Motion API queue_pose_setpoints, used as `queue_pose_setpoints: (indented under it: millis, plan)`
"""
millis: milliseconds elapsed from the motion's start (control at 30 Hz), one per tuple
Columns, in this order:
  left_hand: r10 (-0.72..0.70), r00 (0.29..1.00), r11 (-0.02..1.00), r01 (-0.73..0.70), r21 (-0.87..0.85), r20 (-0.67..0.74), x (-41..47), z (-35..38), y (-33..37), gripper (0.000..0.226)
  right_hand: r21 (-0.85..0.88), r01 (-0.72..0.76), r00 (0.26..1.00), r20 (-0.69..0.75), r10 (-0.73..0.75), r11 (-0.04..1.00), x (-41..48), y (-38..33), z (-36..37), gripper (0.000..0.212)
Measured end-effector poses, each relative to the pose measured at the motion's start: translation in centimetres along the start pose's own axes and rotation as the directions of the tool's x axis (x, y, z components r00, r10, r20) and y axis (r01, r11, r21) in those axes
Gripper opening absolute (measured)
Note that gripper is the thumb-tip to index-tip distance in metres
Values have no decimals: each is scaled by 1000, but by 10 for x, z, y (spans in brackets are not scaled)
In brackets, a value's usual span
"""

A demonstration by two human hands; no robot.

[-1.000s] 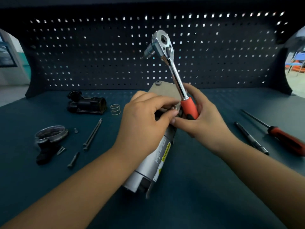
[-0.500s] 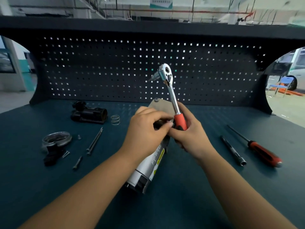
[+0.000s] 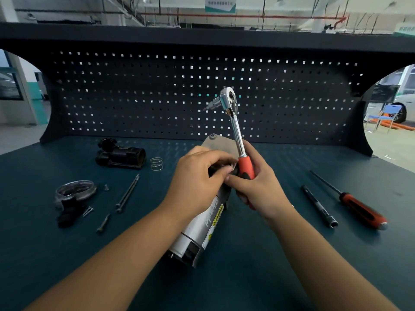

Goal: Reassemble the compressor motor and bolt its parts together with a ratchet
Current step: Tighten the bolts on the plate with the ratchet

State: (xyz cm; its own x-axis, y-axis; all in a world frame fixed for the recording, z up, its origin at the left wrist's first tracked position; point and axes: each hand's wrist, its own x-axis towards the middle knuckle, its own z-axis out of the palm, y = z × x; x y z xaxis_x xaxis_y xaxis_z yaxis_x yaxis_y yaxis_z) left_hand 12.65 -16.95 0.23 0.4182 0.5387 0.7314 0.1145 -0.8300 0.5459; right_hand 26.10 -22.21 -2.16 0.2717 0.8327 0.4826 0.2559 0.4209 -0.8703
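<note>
The silver compressor motor (image 3: 203,227) lies on the dark bench, its grey end plate (image 3: 219,142) pointing away from me. My left hand (image 3: 197,178) rests over the motor's far end with fingers pinched on a small part that I cannot make out. My right hand (image 3: 258,185) grips the orange handle of the chrome ratchet (image 3: 235,129), which stands upright with its head and bit high above the motor. The fingertips of both hands meet beside the handle.
On the left lie a black housing (image 3: 121,154), a spring (image 3: 156,163), a round metal cap (image 3: 75,190), two long bolts (image 3: 128,193) and small screws. On the right lie an extension bar (image 3: 320,206) and an orange-handled screwdriver (image 3: 357,205). A pegboard (image 3: 157,90) backs the bench.
The view has tilted up and pulled back, showing more of the pegboard and hall. Both hands stay together at the motor's far end, the ratchet still upright.
</note>
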Motion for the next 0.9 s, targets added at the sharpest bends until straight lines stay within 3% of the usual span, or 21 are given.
queue_pose_setpoints:
  millis: [267,433,533,700,900]
  plan:
    - [-86,996,994,87,-66,15,2,1,1,24,-22,6,1000,-4,-6,1000,2,2,-1,69]
    - [-70,996,995,74,64,-63,5,3,0,28,-3,7,1000,-8,-7,1000,1,2,-1,67]
    - [-72,993,994,78,72,-89,5,5,0,17,7,6,1000,-12,-6,1000,1,2,0,67]
    - [-70,997,998,70,-2,13,9,0,0,9,26,-13,1000,2,13,1000,1,1,0,71]
    - [3,998,999,-5,36,64,10,-2,-2,12,30,-20,1000,-4,20,999,1,2,-1,72]
